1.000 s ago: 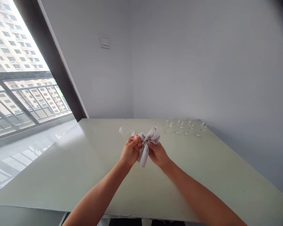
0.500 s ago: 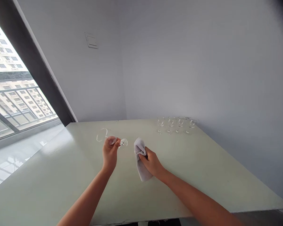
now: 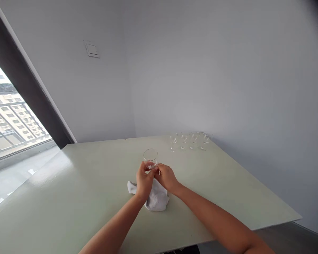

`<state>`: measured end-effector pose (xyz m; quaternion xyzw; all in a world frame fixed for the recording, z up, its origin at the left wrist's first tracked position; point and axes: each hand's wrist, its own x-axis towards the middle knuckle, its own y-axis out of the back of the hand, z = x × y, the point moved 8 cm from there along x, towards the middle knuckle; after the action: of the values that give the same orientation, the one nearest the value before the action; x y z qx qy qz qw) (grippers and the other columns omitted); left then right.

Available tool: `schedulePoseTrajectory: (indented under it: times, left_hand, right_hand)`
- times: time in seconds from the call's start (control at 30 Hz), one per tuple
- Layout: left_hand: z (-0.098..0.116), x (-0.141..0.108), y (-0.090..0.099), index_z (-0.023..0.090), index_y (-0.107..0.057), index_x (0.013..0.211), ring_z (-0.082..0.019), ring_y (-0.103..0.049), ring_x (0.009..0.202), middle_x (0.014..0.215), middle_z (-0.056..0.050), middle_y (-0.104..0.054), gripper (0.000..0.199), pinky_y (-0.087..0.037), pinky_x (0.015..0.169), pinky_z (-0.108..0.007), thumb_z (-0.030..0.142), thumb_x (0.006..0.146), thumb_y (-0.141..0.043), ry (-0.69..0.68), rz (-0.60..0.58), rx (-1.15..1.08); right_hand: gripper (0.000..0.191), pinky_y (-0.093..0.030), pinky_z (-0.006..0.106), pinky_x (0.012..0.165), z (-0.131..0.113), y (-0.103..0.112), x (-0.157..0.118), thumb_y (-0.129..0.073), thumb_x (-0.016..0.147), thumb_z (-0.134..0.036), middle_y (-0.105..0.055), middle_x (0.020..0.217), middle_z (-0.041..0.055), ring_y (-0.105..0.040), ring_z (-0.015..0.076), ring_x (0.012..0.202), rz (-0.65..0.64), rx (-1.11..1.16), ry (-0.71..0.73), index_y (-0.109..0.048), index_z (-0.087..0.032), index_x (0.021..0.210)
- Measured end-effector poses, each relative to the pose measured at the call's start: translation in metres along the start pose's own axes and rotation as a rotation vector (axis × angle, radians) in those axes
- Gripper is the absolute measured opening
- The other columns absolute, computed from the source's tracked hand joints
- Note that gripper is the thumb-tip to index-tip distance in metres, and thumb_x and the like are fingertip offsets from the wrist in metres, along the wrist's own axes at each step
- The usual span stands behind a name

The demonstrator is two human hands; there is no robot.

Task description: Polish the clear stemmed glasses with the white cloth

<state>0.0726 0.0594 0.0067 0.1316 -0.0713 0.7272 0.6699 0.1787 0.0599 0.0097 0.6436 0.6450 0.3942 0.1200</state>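
Observation:
A clear stemmed wine glass (image 3: pixel 151 158) is upright in front of me, its round rim facing up. My left hand (image 3: pixel 145 180) pinches it from the left, low on the bowl. From the right, my right hand (image 3: pixel 167 176) closes its fingers on the same glass near the stem. The fingers hide the stem and foot. A pale grey cloth (image 3: pixel 157 199) lies crumpled on the table just below my hands, partly covered by my left wrist.
Several stemmed glasses (image 3: pixel 184 141) stand in a row at the table's back right, near the wall. The pale green table (image 3: pixel 90 183) reaches to the wall corner. A window with a railing (image 3: pixel 13 120) is at the left.
The cloth has left my right hand and lies on the table. The glass has moved right and turned upright, and my right hand has joined the left on it. The view has shifted slightly.

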Motion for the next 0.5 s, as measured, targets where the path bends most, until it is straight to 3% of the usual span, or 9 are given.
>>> schedulePoseTrajectory:
  times: [0.1,0.2,0.37,0.5]
  left_hand:
    - [0.000,-0.002,-0.010,0.027,-0.055,0.103,-0.019,-0.053,0.091,0.102,-0.003,-0.058,0.039,-0.040,0.077,-0.031,0.025,0.066,-0.064,-0.029,-0.086,0.145]
    - [-0.013,-0.007,0.000,0.029,-0.050,0.111,-0.020,-0.050,0.099,0.111,-0.002,-0.055,0.044,-0.039,0.082,-0.035,0.025,0.068,-0.060,-0.054,-0.179,0.346]
    - [-0.052,-0.020,0.042,0.026,-0.052,0.104,-0.021,-0.052,0.101,0.108,-0.003,-0.057,0.027,-0.041,0.083,-0.037,0.033,0.078,-0.047,-0.020,-0.283,0.614]
    - [-0.066,-0.024,0.055,0.024,-0.053,0.102,-0.021,-0.055,0.095,0.101,-0.004,-0.059,0.027,-0.043,0.081,-0.036,0.038,0.080,-0.044,-0.007,-0.304,0.677]
  right_hand:
    - [0.017,-0.033,0.022,0.055,0.036,0.008,0.002,-0.048,0.078,-0.028,-0.059,0.066,-0.0010,-0.051,0.0120,0.060,0.025,-0.062,-0.089,-0.058,-0.020,0.065]
    - [0.022,-0.035,0.021,0.057,0.087,0.035,-0.001,-0.047,0.077,-0.033,-0.060,0.065,-0.0005,-0.053,0.0125,0.061,0.081,-0.138,-0.262,-0.058,-0.019,0.064]
    - [0.023,-0.036,0.023,0.059,0.178,0.108,-0.018,-0.044,0.078,-0.032,-0.061,0.067,0.0028,-0.055,0.0153,0.064,0.211,-0.270,-0.528,-0.061,-0.017,0.070]
    - [0.024,-0.037,0.025,0.061,0.245,0.169,-0.037,-0.044,0.079,-0.030,-0.063,0.077,0.0104,-0.058,0.0204,0.076,0.309,-0.380,-0.771,-0.062,-0.014,0.075]
